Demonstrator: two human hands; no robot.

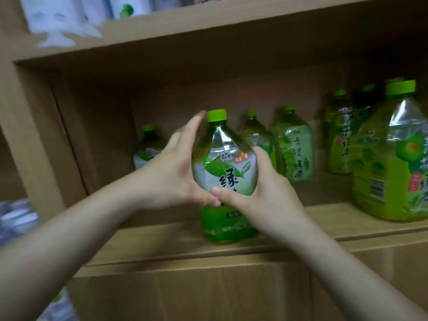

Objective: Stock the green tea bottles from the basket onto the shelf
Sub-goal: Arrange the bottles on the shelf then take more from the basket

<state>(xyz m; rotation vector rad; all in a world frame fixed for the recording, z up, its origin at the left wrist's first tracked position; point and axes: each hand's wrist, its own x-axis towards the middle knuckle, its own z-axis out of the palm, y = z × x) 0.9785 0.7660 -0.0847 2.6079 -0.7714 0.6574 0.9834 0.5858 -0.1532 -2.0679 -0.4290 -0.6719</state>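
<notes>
A large green tea bottle (225, 163) with a lime cap and a white-and-green label stands upright at the front of the wooden shelf (162, 242). My left hand (178, 172) wraps its left side, fingers reaching up to the cap. Its right side and lower label are gripped by my right hand (257, 198), thumb across the front. Whether its base rests on the board or hovers just above it, I cannot tell. The basket is out of view.
Several more green tea bottles stand deeper on the shelf: one at the back left (148, 147), a pair behind the held bottle (294, 147), and a big one at the front right (393, 158). White packages (60, 17) sit on the board above. A side panel (34, 126) closes the left.
</notes>
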